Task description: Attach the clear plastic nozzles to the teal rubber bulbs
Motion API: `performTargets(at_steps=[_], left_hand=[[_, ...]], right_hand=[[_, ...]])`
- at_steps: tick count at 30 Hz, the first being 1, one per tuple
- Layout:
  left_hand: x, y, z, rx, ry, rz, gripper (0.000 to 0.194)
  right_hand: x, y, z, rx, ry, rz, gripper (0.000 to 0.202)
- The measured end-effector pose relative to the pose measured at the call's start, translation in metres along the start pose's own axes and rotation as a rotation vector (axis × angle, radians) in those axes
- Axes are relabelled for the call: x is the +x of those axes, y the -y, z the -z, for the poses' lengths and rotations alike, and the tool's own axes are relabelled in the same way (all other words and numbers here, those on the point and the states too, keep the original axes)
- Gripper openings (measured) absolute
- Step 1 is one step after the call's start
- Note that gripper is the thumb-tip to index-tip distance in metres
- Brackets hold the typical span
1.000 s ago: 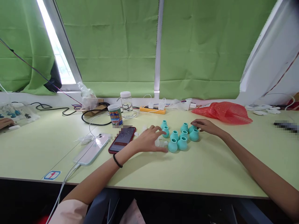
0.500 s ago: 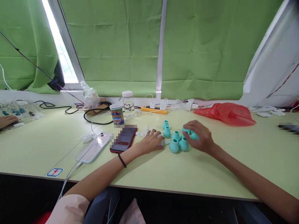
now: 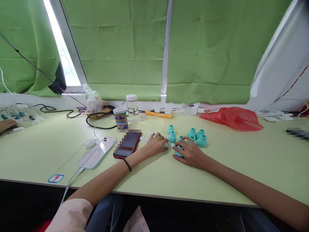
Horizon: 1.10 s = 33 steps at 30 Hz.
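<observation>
My right hand is closed round a small turquoise vase-shaped piece at the front of a group. Its fingers also hide parts of the pieces behind. Two more turquoise pieces stand at the group's back left, one of them here. Several others, such as this turquoise piece, stand upright with mouths up behind my right hand. My left hand rests palm down, fingers bent and apart, over small whitish translucent pieces. A few of these show near its fingertips; others are hidden beneath it.
Left of my hands lie a red-cased phone and a pale phone with a cable. Behind stand a printed can, a clear jar and an orange power strip. A red plastic bag lies back right. Another person's hand is far left.
My right hand has moved left and toward me, from the right-hand turquoise pieces to the front one, and has closed on it. My left hand has barely moved.
</observation>
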<state>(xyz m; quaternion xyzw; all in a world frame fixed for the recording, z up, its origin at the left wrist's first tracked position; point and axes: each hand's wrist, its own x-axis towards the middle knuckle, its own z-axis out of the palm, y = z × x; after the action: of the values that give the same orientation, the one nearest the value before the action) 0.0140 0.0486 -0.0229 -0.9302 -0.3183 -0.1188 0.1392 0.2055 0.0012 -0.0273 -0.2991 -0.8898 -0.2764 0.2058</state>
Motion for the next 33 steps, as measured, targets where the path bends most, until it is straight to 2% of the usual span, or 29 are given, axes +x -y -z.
performTargets(at_steps=[11,19,24,26,30,33], left_hand=[[-0.001,-0.003,0.013,-0.19,-0.072,0.071,0.03],[0.001,0.004,0.025,-0.405,-0.284,0.165,0.029],[0.001,0.001,0.036,-0.628,-0.379,0.263,0.03],[0.001,-0.001,0.04,-0.706,-0.405,0.298,0.031],[0.004,-0.004,0.046,-0.838,-0.413,0.292,0.032],[0.001,-0.011,0.045,-0.926,-0.34,0.242,0.03]], right_hand=[[0.0,-0.024,-0.01,-0.172,0.007,0.079,0.024],[0.014,-0.035,-0.021,-0.213,0.01,0.022,0.028],[0.016,-0.037,-0.015,-0.16,0.063,-0.075,0.029],[0.015,-0.035,-0.011,-0.116,0.1,-0.069,0.029],[0.011,-0.025,-0.008,-0.068,0.133,-0.033,0.028],[0.009,-0.022,-0.009,-0.139,0.108,-0.063,0.027]])
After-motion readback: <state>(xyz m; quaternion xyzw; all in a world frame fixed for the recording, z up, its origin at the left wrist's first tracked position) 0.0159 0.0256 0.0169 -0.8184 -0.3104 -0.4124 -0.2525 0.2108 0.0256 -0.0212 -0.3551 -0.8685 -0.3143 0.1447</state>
